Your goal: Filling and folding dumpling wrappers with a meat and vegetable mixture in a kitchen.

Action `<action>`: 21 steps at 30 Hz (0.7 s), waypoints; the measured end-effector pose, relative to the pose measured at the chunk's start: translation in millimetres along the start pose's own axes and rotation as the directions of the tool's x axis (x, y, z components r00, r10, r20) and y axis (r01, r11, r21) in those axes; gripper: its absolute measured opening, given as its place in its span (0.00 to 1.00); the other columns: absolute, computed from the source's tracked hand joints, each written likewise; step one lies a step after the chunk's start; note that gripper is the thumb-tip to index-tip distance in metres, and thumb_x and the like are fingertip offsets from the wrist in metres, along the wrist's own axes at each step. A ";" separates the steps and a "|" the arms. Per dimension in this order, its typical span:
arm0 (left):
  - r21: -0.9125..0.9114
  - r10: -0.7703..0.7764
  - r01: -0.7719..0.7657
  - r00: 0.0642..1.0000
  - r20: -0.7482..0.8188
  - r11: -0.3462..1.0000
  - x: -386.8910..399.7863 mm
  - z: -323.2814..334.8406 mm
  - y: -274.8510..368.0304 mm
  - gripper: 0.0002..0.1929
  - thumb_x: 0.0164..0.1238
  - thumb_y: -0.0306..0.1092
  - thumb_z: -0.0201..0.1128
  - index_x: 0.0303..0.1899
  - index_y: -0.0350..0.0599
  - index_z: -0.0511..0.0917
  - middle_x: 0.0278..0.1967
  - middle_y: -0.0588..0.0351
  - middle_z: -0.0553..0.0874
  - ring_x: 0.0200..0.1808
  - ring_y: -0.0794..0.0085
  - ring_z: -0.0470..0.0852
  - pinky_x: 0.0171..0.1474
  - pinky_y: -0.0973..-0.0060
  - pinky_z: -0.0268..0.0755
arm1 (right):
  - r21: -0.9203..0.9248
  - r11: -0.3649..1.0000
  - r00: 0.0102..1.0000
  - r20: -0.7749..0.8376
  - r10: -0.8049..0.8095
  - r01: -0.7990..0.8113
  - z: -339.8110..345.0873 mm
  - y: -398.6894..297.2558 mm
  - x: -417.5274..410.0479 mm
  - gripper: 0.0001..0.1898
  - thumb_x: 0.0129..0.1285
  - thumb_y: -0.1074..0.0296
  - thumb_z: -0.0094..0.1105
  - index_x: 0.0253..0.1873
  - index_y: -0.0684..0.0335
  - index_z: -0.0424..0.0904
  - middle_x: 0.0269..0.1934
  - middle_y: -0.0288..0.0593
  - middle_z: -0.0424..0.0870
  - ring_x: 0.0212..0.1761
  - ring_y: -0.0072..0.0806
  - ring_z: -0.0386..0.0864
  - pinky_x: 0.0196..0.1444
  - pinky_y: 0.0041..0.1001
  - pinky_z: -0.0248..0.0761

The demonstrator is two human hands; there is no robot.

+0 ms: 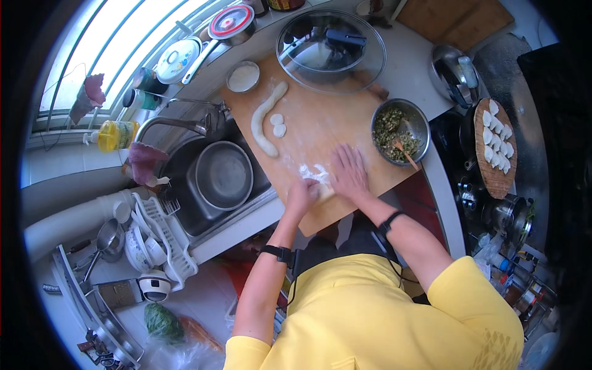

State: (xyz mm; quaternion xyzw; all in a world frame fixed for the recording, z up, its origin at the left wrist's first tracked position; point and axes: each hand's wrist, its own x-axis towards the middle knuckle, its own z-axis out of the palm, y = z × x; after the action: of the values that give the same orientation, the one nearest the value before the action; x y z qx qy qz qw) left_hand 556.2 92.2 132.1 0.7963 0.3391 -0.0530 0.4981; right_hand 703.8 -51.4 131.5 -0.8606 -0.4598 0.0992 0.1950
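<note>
On the floured wooden board [319, 122], my left hand [301, 196] rests with curled fingers close to a patch of white flour [314, 173]. My right hand [350, 172] lies flat, its fingers stretched forward and slightly apart. A pale piece [326, 191] shows between the hands; whether it is dough or a rolling pin is unclear, as the hands partly cover it. Farther up the board lie a curved dough rope [263, 119] and two small dough pieces [278, 125]. Right of my right hand is a metal bowl [423, 121] of chopped green filling [393, 127] with a wooden spoon [405, 154].
Left of the board, the sink [182, 173] holds a metal basin [225, 175] below a faucet [171, 121]. A glass lid [330, 51] and a small flour bowl [243, 77] occupy the far side. Folded dumplings [498, 136] sit on a round woven tray [492, 178] over the stove.
</note>
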 end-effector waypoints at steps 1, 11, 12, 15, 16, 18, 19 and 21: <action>0.127 0.063 -0.064 0.998 0.015 0.990 -4.4 -1.4 8.2 0.10 0.69 0.30 0.67 0.47 0.35 0.88 0.35 0.45 0.92 0.38 0.63 0.91 0.46 0.67 0.81 | 0.000 1.000 1.000 0.005 0.004 -0.004 -2.2 -3.0 10.7 0.38 0.65 0.57 0.63 0.78 0.61 0.62 0.81 0.53 0.58 0.86 0.50 0.49 0.85 0.54 0.39; -0.236 -0.037 0.021 0.997 -0.063 0.972 -6.0 8.5 -31.5 0.12 0.70 0.35 0.67 0.46 0.37 0.89 0.36 0.40 0.91 0.39 0.58 0.92 0.44 0.64 0.81 | -0.014 0.999 0.998 0.041 -0.039 0.039 -5.1 -9.9 -10.1 0.38 0.67 0.54 0.62 0.78 0.62 0.62 0.81 0.53 0.58 0.85 0.51 0.50 0.85 0.54 0.39; -0.046 -0.011 0.010 1.000 -0.015 0.999 -2.8 6.4 -0.6 0.11 0.69 0.32 0.68 0.47 0.35 0.88 0.35 0.44 0.91 0.38 0.63 0.91 0.44 0.67 0.80 | -0.003 1.000 1.000 0.013 -0.012 0.012 1.1 1.3 2.7 0.38 0.67 0.54 0.62 0.78 0.62 0.62 0.82 0.53 0.57 0.85 0.51 0.49 0.85 0.54 0.38; 0.153 -0.005 0.008 1.000 -0.021 0.988 -5.8 1.8 12.5 0.12 0.68 0.29 0.68 0.48 0.33 0.87 0.35 0.48 0.92 0.38 0.68 0.90 0.44 0.69 0.80 | 0.008 0.999 0.997 -0.063 0.054 -0.054 -8.3 -9.2 31.4 0.37 0.67 0.54 0.62 0.78 0.62 0.63 0.81 0.53 0.58 0.85 0.50 0.51 0.85 0.53 0.39; 0.155 0.000 0.009 0.998 -0.063 0.988 -5.3 -0.3 11.6 0.12 0.68 0.28 0.68 0.49 0.34 0.87 0.36 0.48 0.92 0.39 0.68 0.90 0.44 0.69 0.80 | 0.012 0.999 0.997 -0.062 0.053 -0.052 -6.1 -10.8 21.6 0.37 0.67 0.54 0.62 0.78 0.62 0.63 0.81 0.53 0.58 0.85 0.50 0.51 0.85 0.53 0.39; -0.018 -0.083 0.081 0.991 -0.104 0.997 -6.0 1.1 -9.1 0.12 0.68 0.30 0.68 0.49 0.35 0.88 0.36 0.44 0.92 0.39 0.64 0.91 0.45 0.67 0.81 | 0.042 0.999 1.000 0.025 0.019 -0.020 -5.7 -15.1 -13.8 0.37 0.67 0.54 0.61 0.77 0.62 0.63 0.81 0.55 0.58 0.85 0.51 0.51 0.85 0.54 0.40; -0.196 -0.164 0.139 0.980 -0.114 0.971 -8.3 1.8 -14.0 0.12 0.69 0.32 0.68 0.48 0.36 0.88 0.37 0.41 0.91 0.39 0.59 0.92 0.46 0.66 0.81 | 0.043 0.999 0.999 0.027 0.022 -0.023 -7.4 -12.9 -28.1 0.37 0.67 0.54 0.61 0.77 0.62 0.63 0.81 0.55 0.58 0.85 0.51 0.51 0.85 0.54 0.40; -0.150 -0.113 0.102 0.991 -0.067 0.983 -11.4 1.0 -15.3 0.11 0.69 0.32 0.67 0.47 0.36 0.88 0.37 0.41 0.91 0.39 0.59 0.91 0.45 0.66 0.81 | -0.003 0.999 0.996 0.071 -0.046 0.047 -10.6 -5.4 -43.6 0.36 0.68 0.54 0.61 0.77 0.62 0.63 0.80 0.56 0.59 0.84 0.52 0.52 0.85 0.54 0.40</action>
State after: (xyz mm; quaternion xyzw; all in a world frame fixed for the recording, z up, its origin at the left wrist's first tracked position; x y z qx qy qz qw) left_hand 538.6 90.0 124.8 0.7395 0.4031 -0.0248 0.5385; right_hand 679.2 -87.4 143.0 -0.8461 -0.4865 0.1240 0.1787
